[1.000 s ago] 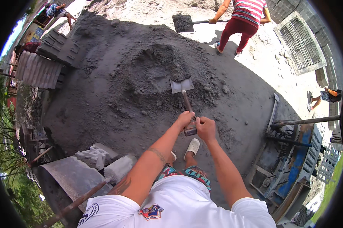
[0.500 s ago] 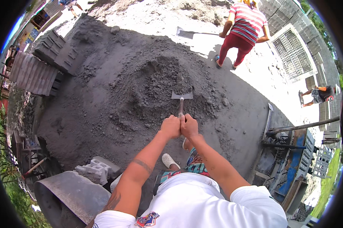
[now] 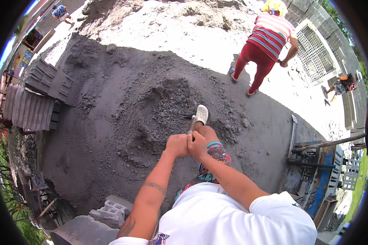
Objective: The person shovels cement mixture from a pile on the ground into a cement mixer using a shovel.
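My left hand (image 3: 177, 145) and my right hand (image 3: 197, 144) are closed side by side around the handle of a shovel (image 3: 191, 123). It points away from me into a mound of grey, sand-like material (image 3: 161, 100). Only a thin dark edge of its blade shows; the rest is hidden. My foot in a white clog (image 3: 202, 114) is right beside the blade, at the mound's near right side. Whether the foot presses on the blade, I cannot tell.
A person in a striped shirt (image 3: 269, 36) stands beyond the mound at the right. Stacked blocks (image 3: 49, 81) and corrugated sheets (image 3: 29, 108) lie at the left. Metal machinery (image 3: 318, 175) stands at the right, and broken hollow blocks (image 3: 110, 210) lie near left.
My foot has come up and forward beside the shovel blade. The blade, earlier plainly visible across the mound, is now mostly hidden. The person in the striped shirt has shifted posture.
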The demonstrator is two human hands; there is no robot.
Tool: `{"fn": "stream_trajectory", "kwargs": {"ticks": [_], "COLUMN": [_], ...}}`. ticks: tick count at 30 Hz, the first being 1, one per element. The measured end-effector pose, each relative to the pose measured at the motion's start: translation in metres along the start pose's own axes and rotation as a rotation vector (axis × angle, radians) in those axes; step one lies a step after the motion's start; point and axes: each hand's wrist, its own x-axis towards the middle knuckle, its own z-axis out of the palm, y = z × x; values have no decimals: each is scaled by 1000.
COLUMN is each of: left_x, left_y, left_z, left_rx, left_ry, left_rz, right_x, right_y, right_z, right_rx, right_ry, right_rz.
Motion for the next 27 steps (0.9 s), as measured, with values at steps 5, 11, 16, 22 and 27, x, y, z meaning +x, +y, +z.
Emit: {"fn": "stream_trajectory", "kwargs": {"ticks": [5, 11, 16, 22, 27], "left_x": [-43, -52, -90, -138, -188], "left_y": [3, 0, -31, 36, 120], "left_z": [78, 101, 120, 232, 303], "left_rx": [-45, 34, 50, -11, -74], "left_ry": [-130, -216, -142, -223, -334], "left_rz": [-77, -46, -11, -93, -253], "right_x": [-58, -86, -119, -221, -284], "right_y": [65, 100, 101, 245, 264], "right_z": [1, 12, 53, 43, -57], "right_rx": [-189, -64, 77, 145, 523], "right_ry": [-254, -177, -161, -37, -304], "right_rz": [-37, 0, 10, 748, 1219]}}
